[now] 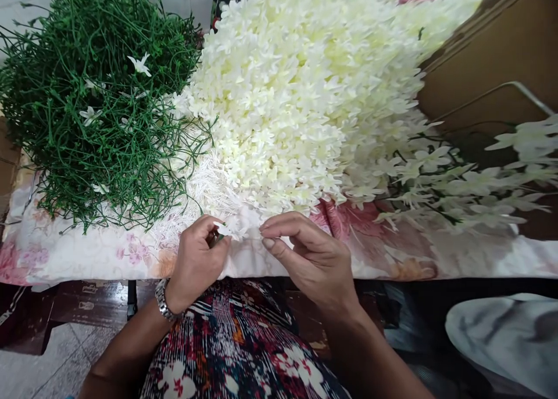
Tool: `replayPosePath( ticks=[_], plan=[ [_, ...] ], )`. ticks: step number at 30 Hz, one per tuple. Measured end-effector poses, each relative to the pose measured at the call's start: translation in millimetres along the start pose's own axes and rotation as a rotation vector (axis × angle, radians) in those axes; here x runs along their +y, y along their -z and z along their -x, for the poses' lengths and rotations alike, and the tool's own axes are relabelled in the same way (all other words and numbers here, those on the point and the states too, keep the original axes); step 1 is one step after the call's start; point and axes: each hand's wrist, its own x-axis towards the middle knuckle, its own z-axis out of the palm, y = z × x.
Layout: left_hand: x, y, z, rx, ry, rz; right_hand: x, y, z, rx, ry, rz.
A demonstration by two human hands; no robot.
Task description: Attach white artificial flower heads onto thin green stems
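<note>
Between the thumb and fingers of my left hand [198,265] is a small artificial flower [225,230], its white petals pointing right and a bit of green showing at its base. My right hand [320,265] faces it a short way off, thumb and forefinger tips brought together; whatever may be between them is too small to make out. Just beyond my left hand lies a heap of thin white strands [213,187]. Green plastic stems [100,137] form a tangled pile at the left, a few carrying white blooms. Loose cream-white flower heads [283,97] are heaped in the middle.
A floral cloth [96,251] covers the table up to its front edge. At the right, assembled white flower sprays [462,184] lie before a large cardboard box [501,45]. Something covered in pale fabric [505,341] stands below the table at the lower right.
</note>
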Motion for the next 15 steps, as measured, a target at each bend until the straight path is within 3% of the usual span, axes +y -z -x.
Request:
replayPosePath(
  ticks=[3, 7, 15],
  plan=[
    [2, 1.2, 2, 0.015, 0.094, 0.249, -5, -8, -1, 0.064, 0.075, 0.01],
    [5, 0.2, 6, -0.01, 0.19, 0.508, -5, -17, -2, 0.049, 0.101, 0.051],
    [6, 0.7, 9, -0.082, 0.332, 0.768, -1, -21, 0, 0.052, 0.125, 0.093]
  ],
)
